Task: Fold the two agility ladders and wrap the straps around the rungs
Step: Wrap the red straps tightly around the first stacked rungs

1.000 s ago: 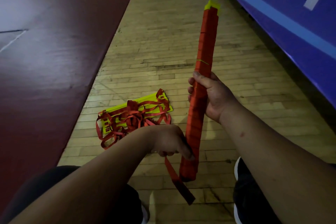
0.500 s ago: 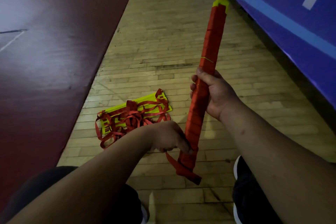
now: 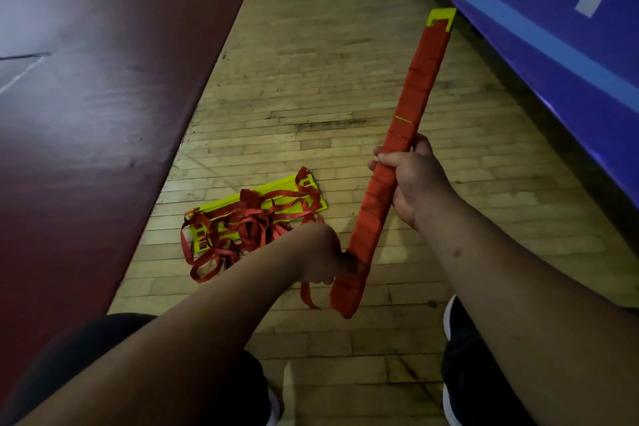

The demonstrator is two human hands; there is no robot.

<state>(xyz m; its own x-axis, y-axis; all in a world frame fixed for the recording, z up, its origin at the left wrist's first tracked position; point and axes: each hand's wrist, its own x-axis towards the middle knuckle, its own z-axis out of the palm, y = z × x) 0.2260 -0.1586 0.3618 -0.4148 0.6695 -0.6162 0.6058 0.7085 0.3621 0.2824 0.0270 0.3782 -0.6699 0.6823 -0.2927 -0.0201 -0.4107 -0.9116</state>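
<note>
- Since half a second ago the long bundle of yellow plastic rungs wrapped in red strap (image 3: 418, 86) leans more to the right, and the loose red strap tail (image 3: 306, 296) is shorter. It now hangs just beside the lower end.
- Right hand (image 3: 413, 180) has its fingers curled round the middle of the bundle and holds it in the air above the pale wooden floor (image 3: 328, 79).
- Left hand (image 3: 321, 252) has curled fingers, and its thumb presses the strap on the lower end.
- By my judgement the first ladder is almost finished — only the tail is left.
- Second yellow ladder with tangled red straps (image 3: 256, 218) lies on the floor, folded but not yet wrapped.
</note>
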